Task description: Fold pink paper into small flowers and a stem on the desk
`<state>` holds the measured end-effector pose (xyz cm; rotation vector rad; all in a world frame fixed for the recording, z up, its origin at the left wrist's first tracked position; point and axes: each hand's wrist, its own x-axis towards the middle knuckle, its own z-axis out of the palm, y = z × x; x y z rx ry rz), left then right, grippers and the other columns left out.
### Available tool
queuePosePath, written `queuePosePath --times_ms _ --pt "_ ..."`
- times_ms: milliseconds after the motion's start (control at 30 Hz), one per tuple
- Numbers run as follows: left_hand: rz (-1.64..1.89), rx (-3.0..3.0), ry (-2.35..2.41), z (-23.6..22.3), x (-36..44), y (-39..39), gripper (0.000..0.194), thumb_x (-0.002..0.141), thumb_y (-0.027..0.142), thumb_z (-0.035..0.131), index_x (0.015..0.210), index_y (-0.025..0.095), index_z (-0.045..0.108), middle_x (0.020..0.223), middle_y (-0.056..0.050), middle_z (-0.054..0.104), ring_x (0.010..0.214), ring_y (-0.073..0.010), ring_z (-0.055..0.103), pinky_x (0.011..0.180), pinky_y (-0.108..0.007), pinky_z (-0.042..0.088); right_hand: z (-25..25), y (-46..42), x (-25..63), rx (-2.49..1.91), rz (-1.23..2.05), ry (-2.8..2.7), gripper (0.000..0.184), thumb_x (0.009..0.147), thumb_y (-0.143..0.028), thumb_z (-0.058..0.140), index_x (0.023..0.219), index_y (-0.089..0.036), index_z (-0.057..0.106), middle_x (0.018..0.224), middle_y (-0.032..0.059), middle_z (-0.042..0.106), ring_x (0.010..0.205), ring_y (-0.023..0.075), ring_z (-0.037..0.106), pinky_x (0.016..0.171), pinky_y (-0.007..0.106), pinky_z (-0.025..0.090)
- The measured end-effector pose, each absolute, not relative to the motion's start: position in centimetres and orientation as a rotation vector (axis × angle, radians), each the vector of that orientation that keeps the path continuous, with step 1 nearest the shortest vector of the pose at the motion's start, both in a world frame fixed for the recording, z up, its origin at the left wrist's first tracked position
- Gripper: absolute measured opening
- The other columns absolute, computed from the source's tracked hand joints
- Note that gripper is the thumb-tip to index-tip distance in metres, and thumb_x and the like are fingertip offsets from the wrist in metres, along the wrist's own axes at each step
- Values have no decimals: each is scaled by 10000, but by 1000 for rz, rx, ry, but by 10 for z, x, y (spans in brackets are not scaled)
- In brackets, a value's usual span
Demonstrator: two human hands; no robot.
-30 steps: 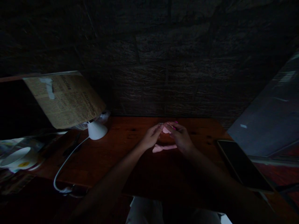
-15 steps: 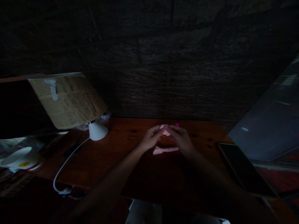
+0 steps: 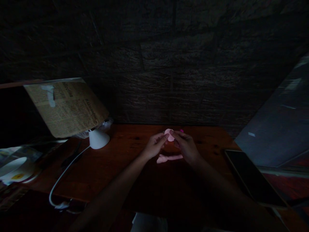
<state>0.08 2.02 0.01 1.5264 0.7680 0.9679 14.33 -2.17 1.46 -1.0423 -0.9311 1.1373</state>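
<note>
A flat, round, pale pink piece, its material not clear, is held up between both hands above the table. My left hand pinches its left edge with thumb and fingers. From the other side, my right hand grips it, the thumb lying on its face. Below them on the wood lies a longer pink piece, wide at the left end and narrow toward the right, where my right hand partly covers it. Behind my right fingers a small magenta object shows only in part.
The wooden table meets a dark brick wall. At left are a lamp with a newsprint shade, its white cord and a white cup. A dark tablet-like device lies at right, near a grey panel.
The held pink piece has turned so that more of its round face shows. Both hands keep their grip. The whole view has shifted slightly.
</note>
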Motion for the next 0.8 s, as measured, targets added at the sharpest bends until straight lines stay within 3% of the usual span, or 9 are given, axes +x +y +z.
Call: queuePosePath --times_ms 333,600,800 --pt "1055 1429 897 6 2 19 458 762 613 628 724 163 552 644 43 481 583 -77 448 539 -181 360 13 -22 143 -1118 1055 -968 415 609 -523 798 784 -153 732 572 -39 489 509 79 332 473 242 236" --pt "1114 1653 834 5 2 19 425 850 554 552 684 165 512 590 47 438 561 -84 407 536 -213 316 9 -21 145 -1112 1072 -1013 380 685 -528 746 820 -173 725 530 -62 420 494 85 314 481 249 219" --pt "1191 1676 795 11 2 14 410 852 533 563 675 166 517 593 48 431 562 -85 383 543 -220 310 13 -26 142 -1090 954 -1080 327 714 -507 733 781 -187 721 588 -36 484 548 103 392 510 247 320"
